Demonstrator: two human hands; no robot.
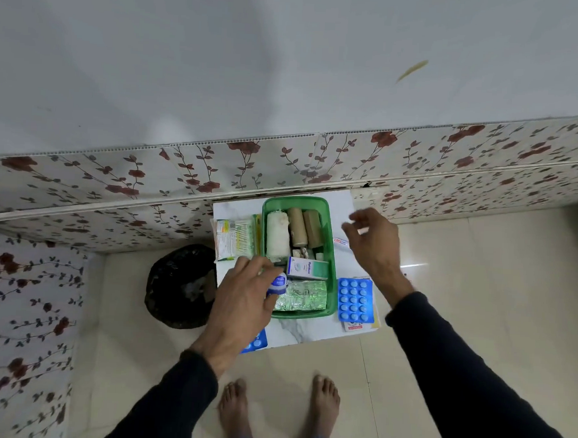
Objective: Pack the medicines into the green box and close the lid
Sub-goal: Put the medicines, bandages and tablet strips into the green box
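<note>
The green box stands open on a small white marble-look table. Inside lie a white bandage roll, two brown rolls, a small white-and-teal carton and a green foil strip. My left hand hovers at the box's near left corner, shut on a small blue-and-white container. My right hand is raised beside the box's right side, fingers apart and holding nothing. Just under it lies a small tube. A blue blister pack lies right of the box.
A green-and-white packet lies left of the box. Another blue blister pack peeks out under my left wrist. A black bin stands on the floor left of the table. Floral wall panels run behind. My bare feet stand on beige tiles.
</note>
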